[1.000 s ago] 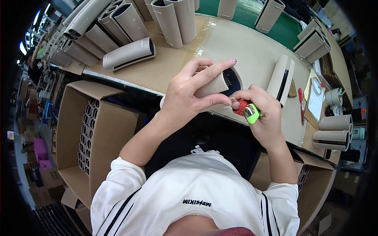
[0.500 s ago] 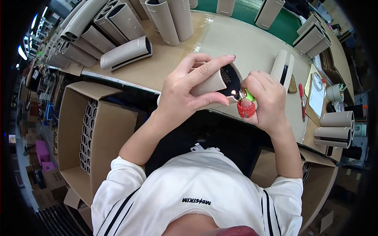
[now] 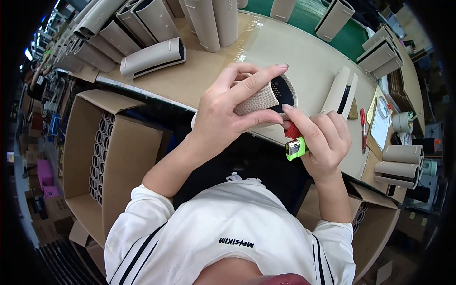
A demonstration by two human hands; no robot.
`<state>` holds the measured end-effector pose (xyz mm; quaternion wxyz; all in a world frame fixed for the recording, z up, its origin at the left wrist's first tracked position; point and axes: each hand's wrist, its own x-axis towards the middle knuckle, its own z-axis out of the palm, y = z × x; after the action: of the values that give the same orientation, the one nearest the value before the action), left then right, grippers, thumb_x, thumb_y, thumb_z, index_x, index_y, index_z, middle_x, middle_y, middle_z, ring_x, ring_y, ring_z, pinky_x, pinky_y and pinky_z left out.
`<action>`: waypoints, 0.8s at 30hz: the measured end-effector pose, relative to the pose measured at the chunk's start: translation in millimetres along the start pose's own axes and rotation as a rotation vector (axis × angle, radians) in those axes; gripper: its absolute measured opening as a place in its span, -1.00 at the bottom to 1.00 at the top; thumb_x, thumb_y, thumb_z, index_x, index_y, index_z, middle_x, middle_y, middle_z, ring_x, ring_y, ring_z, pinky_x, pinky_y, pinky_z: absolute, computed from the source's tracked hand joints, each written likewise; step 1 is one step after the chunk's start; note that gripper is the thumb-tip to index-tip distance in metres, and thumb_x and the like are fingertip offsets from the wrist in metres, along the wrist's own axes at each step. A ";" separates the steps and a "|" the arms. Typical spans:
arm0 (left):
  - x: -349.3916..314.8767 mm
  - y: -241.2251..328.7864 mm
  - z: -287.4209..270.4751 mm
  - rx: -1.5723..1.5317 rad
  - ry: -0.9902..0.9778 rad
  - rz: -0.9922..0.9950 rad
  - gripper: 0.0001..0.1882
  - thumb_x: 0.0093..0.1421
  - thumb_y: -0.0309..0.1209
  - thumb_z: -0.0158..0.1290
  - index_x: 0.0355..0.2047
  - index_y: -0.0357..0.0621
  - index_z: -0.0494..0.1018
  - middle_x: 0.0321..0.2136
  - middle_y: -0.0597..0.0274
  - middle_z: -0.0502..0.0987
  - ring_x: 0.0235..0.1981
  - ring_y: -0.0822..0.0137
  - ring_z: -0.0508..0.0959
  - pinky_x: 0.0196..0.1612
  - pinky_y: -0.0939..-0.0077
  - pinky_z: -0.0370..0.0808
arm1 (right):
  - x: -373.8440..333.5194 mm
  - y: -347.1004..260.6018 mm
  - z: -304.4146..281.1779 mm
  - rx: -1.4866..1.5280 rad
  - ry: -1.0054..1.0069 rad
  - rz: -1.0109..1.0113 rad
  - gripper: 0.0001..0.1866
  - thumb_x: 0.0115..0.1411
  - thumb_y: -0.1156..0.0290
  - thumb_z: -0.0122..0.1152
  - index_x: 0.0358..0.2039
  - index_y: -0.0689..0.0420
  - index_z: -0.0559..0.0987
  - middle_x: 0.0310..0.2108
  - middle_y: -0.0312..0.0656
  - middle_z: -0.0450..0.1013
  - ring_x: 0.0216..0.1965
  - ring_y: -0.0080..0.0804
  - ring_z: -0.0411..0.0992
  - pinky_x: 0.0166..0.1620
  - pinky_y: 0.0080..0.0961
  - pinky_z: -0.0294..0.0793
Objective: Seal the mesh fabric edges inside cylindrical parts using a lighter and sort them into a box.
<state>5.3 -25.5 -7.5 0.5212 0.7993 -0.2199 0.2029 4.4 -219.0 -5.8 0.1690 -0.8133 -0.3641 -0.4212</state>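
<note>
My left hand (image 3: 221, 102) grips a beige tubular shell (image 3: 259, 102) covered in woven-looking material, its open end facing right. Inside, the shell is black with a patch of small holes. A fingertip and the red-wrapped digit of my right hand (image 3: 325, 140) are at the lower edge of that open end. The same hand holds a bright green lighter (image 3: 297, 148) with a metal top, tucked below the fingers; no flame shows on it. Partly hidden behind my left hand is the shell's other end.
Many beige shells (image 3: 156, 21) are heaped at the table's back left, and one (image 3: 153, 58) lies apart. To the right are another shell (image 3: 339, 92), a red pen (image 3: 363, 130), papers (image 3: 380, 121) and two stacked shells (image 3: 399, 166). Cardboard boxes (image 3: 130, 175) with tubes stand below on both sides.
The lighter's flame has gone out. My right hand has lowered and turned the lighter away from the shell's open end, and a fingertip has come to its edge. My left hand keeps its grip.
</note>
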 end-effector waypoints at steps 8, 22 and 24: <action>5.8 -7.9 7.5 -0.112 -0.008 0.076 -0.26 -0.14 -0.35 0.37 0.13 -0.05 0.43 -0.12 0.20 0.41 -0.18 0.31 0.44 -0.07 0.51 0.38 | -0.1 8.0 4.7 0.578 -0.103 0.300 -0.67 -0.05 0.51 0.37 -0.20 0.12 0.64 -0.60 -0.37 0.28 -0.59 -0.53 0.16 -0.50 -0.63 0.18; -14.9 -39.5 29.8 -0.283 0.139 0.236 -0.19 -0.03 -0.46 0.30 0.24 -0.14 0.22 0.18 0.16 0.33 0.20 0.11 0.33 0.31 0.25 0.22 | -18.2 2.8 17.6 0.891 -0.210 0.559 -0.04 -0.21 0.72 0.34 0.29 0.23 0.21 -0.23 -0.19 0.49 -0.36 -0.55 0.38 -0.31 -0.73 0.32; -16.4 -42.8 34.0 -0.303 0.164 0.280 -0.22 -0.02 -0.45 0.30 0.23 -0.14 0.24 0.20 0.17 0.32 0.22 0.12 0.31 0.32 0.21 0.20 | -22.8 2.9 19.6 0.866 -0.175 0.523 -0.02 -0.25 0.77 0.33 0.29 0.23 0.23 -0.15 -0.14 0.49 -0.32 -0.53 0.40 -0.27 -0.76 0.33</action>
<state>19.2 -39.1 -61.2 0.6182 0.6542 -0.3137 0.3023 8.9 -219.8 -35.7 0.5590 -0.7648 -0.3025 -0.1056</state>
